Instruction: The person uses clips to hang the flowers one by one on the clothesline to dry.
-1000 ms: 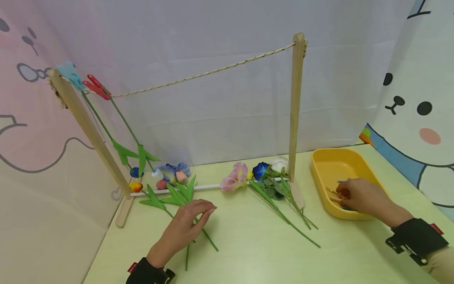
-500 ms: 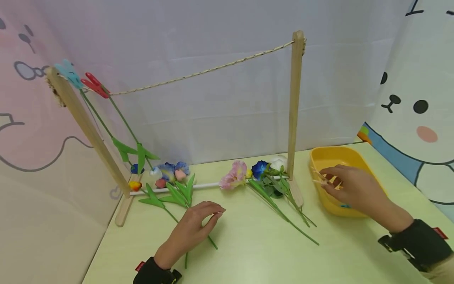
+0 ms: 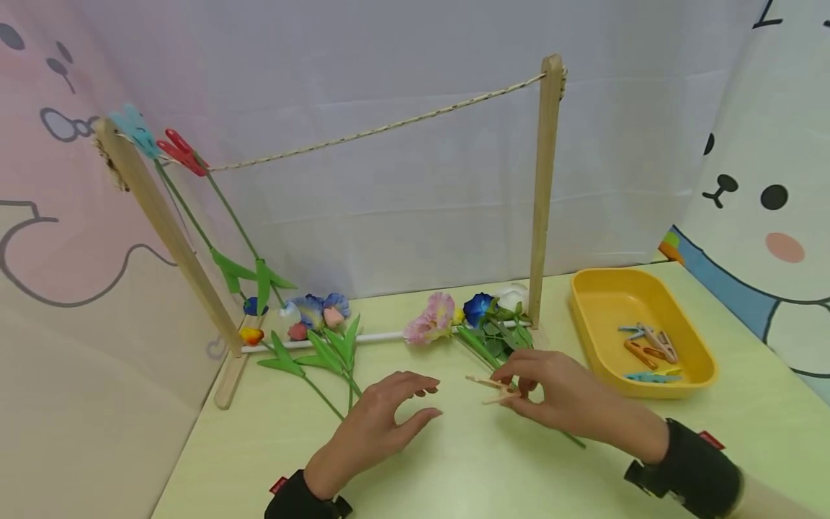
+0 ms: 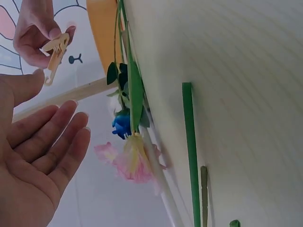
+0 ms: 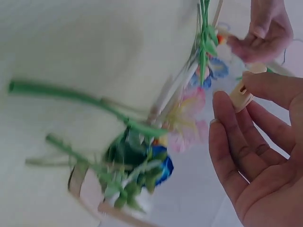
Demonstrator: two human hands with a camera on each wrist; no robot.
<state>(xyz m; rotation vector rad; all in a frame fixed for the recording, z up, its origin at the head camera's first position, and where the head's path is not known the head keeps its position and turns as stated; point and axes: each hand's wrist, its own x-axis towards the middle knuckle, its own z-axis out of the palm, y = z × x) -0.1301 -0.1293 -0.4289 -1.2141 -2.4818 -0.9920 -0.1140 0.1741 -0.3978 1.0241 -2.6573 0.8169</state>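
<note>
Pale cloth (image 3: 389,216) hangs at the far side of the counter (image 3: 447,483). Above the counter, a rope (image 3: 379,131) goes from the left post (image 3: 168,238) to the right post (image 3: 543,194). At the rope's left end, a blue peg (image 3: 135,130) and a red peg (image 3: 181,151) hold up two hanging flowers (image 3: 262,285), heads down.

The right hand (image 3: 558,389) pinches a wood peg (image 4: 57,51) between its thumb and fingers. The wood peg sticks out to the left of those fingers, in the space between the two hands. Its long way goes left to right, and its two spread prongs face the left hand (image 3: 382,414). The rope is high up and to the far side of it, and looks to run much the same way, so the wood peg lies more along the rope than across it.

The left hand has nothing in it. Its fingers are loose, and they do not touch the wood peg. This hand is the one nearer the left flowers (image 3: 331,353); the right hand is by the right flowers (image 3: 478,308). Farther right, a yellow bin (image 3: 609,303) has more pegs (image 3: 640,352) inside.
</note>
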